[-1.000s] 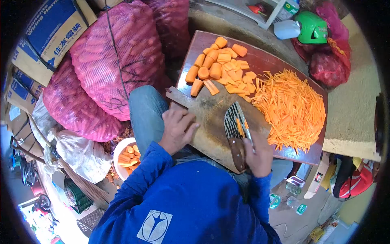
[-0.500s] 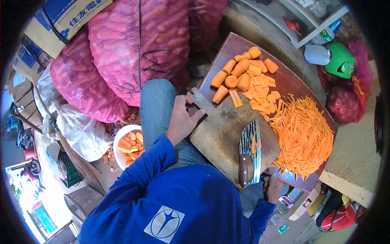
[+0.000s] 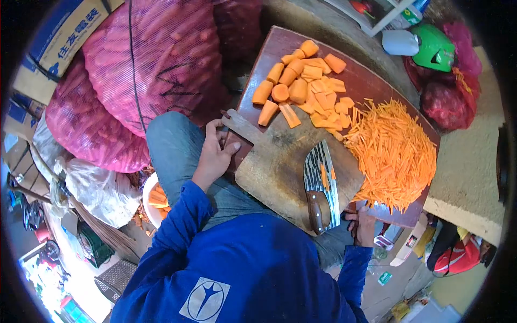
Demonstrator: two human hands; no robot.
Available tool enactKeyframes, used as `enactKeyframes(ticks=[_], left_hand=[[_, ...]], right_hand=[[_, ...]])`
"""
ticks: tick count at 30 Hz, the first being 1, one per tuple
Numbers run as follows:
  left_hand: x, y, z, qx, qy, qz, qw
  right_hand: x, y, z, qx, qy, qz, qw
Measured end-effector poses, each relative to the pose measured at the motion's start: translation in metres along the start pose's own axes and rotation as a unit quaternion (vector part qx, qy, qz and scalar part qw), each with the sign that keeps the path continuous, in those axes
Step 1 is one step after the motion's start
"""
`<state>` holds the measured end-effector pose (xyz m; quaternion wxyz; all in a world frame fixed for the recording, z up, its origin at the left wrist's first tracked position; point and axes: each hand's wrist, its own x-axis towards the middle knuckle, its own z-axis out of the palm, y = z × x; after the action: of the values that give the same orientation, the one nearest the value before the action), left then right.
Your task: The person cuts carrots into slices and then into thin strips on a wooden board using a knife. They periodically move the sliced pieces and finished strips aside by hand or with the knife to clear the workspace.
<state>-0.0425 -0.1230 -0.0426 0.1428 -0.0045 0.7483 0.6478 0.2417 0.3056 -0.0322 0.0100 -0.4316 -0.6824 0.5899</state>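
A worn wooden cutting board lies on a low red-brown table, its handle pointing to the left. My left hand is closed around the table's left edge beside that handle, thumb on top. At the near edge, below the shredded carrot, my right hand has its fingers curled against the table, partly hidden beneath it. A wooden-handled knife rests flat on the board with carrot bits on its blade. Carrot chunks and carrot slices sit at the far side, and a heap of shredded carrot covers the right.
Large pink mesh sacks of carrots stand to the left, with cardboard boxes beyond. A white tub holds carrots near my knee. A green helmet and a red mesh bag lie at the far right.
The view has shifted, so the sacks, table and board appear farther left and higher. My left thumb has moved off the board's handle onto the table's edge. The knife stays on the board.
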Motion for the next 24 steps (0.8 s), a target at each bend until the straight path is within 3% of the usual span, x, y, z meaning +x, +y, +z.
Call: enactKeyframes(ticks=[2, 4, 7, 10, 12, 15, 19, 21, 24], left_hand=[[-0.001, -0.008, -0.005, 0.005, -0.023, -0.012, 1.000], [-0.007, 0.005, -0.002, 0.000, -0.033, -0.020, 0.999], [-0.014, 0.009, -0.003, 0.007, -0.042, 0.014, 0.999], [-0.012, 0.004, -0.001, 0.054, -0.024, 0.030, 0.998], [-0.010, -0.001, 0.003, 0.075, -0.002, 0.065, 0.995], [-0.004, -0.001, 0.000, 0.095, -0.010, -0.001, 0.995], [-0.003, -0.002, 0.006, 0.133, 0.006, 0.049, 0.990], [-0.003, 0.005, 0.009, 0.009, -0.006, 0.015, 1.000], [-0.006, 0.014, 0.015, 0.025, 0.017, -0.006, 1.000]], right_hand=[[-0.003, -0.011, -0.006, -0.058, -0.042, 0.048, 0.996], [-0.010, -0.022, 0.006, -0.026, 0.004, 0.034, 0.999], [0.000, -0.003, -0.001, -0.028, -0.081, -0.032, 0.996], [0.000, -0.003, -0.005, -0.057, -0.097, -0.018, 0.993], [0.001, -0.004, -0.002, -0.050, -0.101, -0.017, 0.993], [-0.003, 0.000, 0.002, -0.053, -0.084, -0.035, 0.994], [-0.007, -0.003, 0.010, -0.099, -0.072, -0.089, 0.989], [-0.011, -0.005, 0.014, -0.102, -0.067, -0.091, 0.988], [-0.011, -0.008, 0.014, -0.143, -0.080, -0.067, 0.984]])
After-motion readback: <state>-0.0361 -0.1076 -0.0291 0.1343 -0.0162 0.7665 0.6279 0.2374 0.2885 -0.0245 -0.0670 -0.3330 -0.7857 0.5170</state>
